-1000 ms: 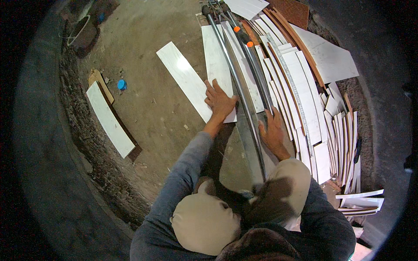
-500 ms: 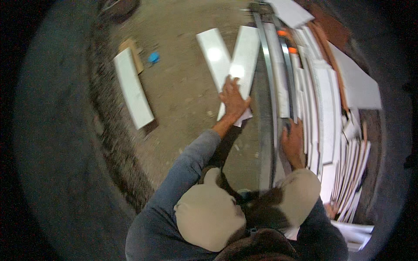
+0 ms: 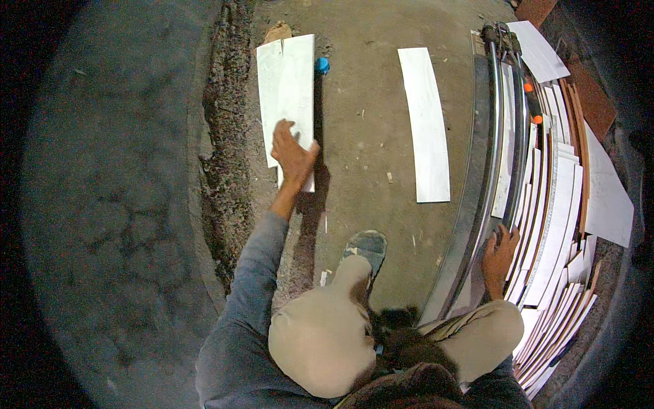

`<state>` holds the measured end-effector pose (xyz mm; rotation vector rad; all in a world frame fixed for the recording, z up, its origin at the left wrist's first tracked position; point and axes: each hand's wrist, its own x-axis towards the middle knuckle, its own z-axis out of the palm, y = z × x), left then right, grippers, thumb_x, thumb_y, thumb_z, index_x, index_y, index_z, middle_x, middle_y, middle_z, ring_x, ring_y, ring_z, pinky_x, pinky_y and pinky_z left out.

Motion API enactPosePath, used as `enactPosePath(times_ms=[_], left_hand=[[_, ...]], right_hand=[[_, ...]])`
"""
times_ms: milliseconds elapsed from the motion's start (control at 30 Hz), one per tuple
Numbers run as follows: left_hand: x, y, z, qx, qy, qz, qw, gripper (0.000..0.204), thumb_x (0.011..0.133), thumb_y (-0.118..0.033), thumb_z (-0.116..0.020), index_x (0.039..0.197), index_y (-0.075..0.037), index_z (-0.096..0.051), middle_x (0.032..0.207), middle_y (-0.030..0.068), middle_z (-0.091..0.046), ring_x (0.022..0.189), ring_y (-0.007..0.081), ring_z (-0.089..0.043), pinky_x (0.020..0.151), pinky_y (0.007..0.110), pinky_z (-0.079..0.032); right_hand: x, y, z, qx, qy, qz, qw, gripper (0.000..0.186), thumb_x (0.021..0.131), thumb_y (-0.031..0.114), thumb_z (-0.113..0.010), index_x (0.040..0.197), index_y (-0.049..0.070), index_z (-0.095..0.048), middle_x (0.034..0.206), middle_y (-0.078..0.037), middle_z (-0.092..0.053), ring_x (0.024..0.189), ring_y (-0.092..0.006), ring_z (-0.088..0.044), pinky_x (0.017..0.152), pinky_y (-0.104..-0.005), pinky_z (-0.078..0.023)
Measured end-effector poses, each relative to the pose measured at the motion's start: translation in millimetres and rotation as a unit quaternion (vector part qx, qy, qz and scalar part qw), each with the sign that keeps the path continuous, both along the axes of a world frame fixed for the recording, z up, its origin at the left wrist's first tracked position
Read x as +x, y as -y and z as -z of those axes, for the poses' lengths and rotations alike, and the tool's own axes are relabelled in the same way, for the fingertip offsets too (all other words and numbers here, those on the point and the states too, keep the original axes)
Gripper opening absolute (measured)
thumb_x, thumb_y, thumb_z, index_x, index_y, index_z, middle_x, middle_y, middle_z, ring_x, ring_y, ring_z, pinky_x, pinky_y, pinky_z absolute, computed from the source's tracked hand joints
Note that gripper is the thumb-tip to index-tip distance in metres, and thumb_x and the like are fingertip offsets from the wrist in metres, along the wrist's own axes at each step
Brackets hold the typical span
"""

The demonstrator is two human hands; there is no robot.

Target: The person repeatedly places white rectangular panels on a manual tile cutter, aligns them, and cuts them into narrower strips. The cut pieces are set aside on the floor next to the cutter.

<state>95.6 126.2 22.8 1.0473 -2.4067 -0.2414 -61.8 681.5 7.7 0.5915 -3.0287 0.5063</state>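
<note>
At the left, my left hand (image 3: 293,157) is closed across a long white tile strip (image 3: 298,82), with fingers on top and thumb at its right edge. This strip overlaps another white strip (image 3: 269,109), mostly hidden beneath it. My right hand (image 3: 501,255) rests beside the tile cutter, fingers apart and nothing in them, by the near end of a narrow white strip (image 3: 505,157) lying on the cutter bed. The tile cutter (image 3: 492,136) has long metal rails running away from me. A separate white tile strip (image 3: 427,129) lies on the ground between my hands.
Many white strips (image 3: 555,232) are stacked along the right, with a larger white piece (image 3: 606,191) beyond them. A small blue object (image 3: 322,65) lies by the left strips. My shoe (image 3: 366,249) is on the ground between. A rough ledge edge (image 3: 231,136) runs along the left.
My left hand has carried one strip from the crossed pair leftward onto the strip there. The other strip stays on the ground. My right hand remains by the cutter; the view has shifted.
</note>
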Motion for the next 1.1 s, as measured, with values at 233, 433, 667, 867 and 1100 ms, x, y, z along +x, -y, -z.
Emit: enactPosePath(times_ms=[233,433,667,867,1100], left_hand=[[-17.9,76.8,2.1,0.046,0.008,-0.081,0.996,0.080,0.072,-0.023,-0.086,0.139,-0.010,-0.043,0.145,0.0140,-0.041,0.137,0.0396,-0.038,0.109,0.057,-0.030],[-14.7,95.3,30.8,0.052,0.011,-0.099,0.994,0.080,0.073,-0.025,-0.085,0.140,-0.010,-0.043,0.150,0.0152,-0.038,0.141,0.0409,-0.034,0.113,0.058,-0.026],[-9.4,108.1,46.8,0.005,-0.001,-0.051,0.999,0.081,0.074,-0.026,-0.084,0.141,-0.008,-0.043,0.156,0.0179,-0.033,0.147,0.0425,-0.028,0.117,0.060,-0.022],[-7.6,119.6,50.7,0.020,-0.012,-0.032,0.999,0.079,0.074,-0.026,-0.084,0.139,-0.008,-0.044,0.152,0.0178,-0.039,0.143,0.0415,-0.034,0.116,0.059,-0.026],[-6.2,126.0,56.4,-0.006,-0.006,-0.020,1.000,0.076,0.074,-0.025,-0.084,0.138,-0.008,-0.047,0.148,0.0159,-0.042,0.140,0.0407,-0.036,0.117,0.057,-0.027]], right_hand=[[0.7,1.2,-1.1,-0.039,0.036,0.022,0.998,0.030,0.102,0.012,-0.059,0.131,0.005,-0.062,0.150,-0.028,-0.043,0.138,-0.0467,-0.047,0.111,-0.0477,-0.044],[-1.6,-6.3,7.0,-0.028,0.030,0.008,0.999,0.029,0.103,0.013,-0.059,0.130,0.004,-0.062,0.151,-0.027,-0.043,0.134,-0.0451,-0.052,0.103,-0.0468,-0.051],[0.3,-6.5,7.2,-0.045,0.036,0.009,0.998,0.028,0.104,0.014,-0.058,0.129,0.002,-0.062,0.150,-0.026,-0.043,0.126,-0.0416,-0.059,0.091,-0.0439,-0.062],[-0.7,-4.7,2.6,-0.072,0.118,0.060,0.989,0.032,0.101,0.016,-0.060,0.132,0.006,-0.062,0.149,-0.028,-0.045,0.139,-0.0463,-0.046,0.116,-0.0519,-0.040],[-0.2,-7.1,2.0,-0.072,0.101,0.043,0.991,0.031,0.103,0.019,-0.060,0.130,0.005,-0.062,0.148,-0.028,-0.045,0.137,-0.0463,-0.047,0.116,-0.0523,-0.039]])
